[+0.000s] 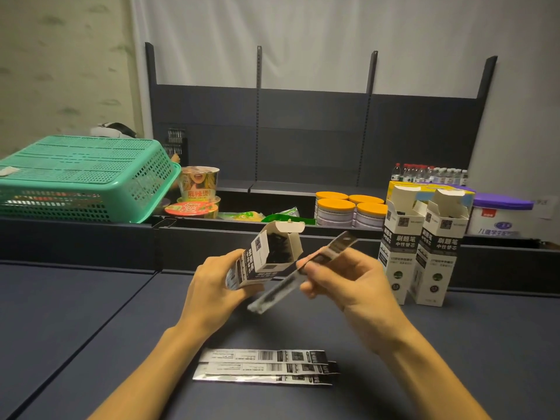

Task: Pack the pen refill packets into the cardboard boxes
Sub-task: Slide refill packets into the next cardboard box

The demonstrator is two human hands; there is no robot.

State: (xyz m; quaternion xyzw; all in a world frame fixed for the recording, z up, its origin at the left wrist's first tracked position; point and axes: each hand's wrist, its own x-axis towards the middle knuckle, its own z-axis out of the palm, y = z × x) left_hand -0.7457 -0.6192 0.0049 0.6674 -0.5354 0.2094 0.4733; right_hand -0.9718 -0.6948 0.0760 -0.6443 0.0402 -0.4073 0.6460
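**Loading a refill packet into a tilted carton**

The left hand point(216, 286) grips the open cardboard box point(266, 256), already dark with packets. The right hand point(342, 277) pinches one pen refill packet point(298, 272) mid-length, just right of the box mouth. Light, flexible, probably slippery: hold near the middle. Spare packets point(266, 366) lie on the desk point(75, 313) below the box; two open boxes point(421, 250) stand to its right.

Single head-worn wide view, forward and down, close over the table point(91, 313), edges probably distorted.

Motion blurs the held refill packet point(298, 272).
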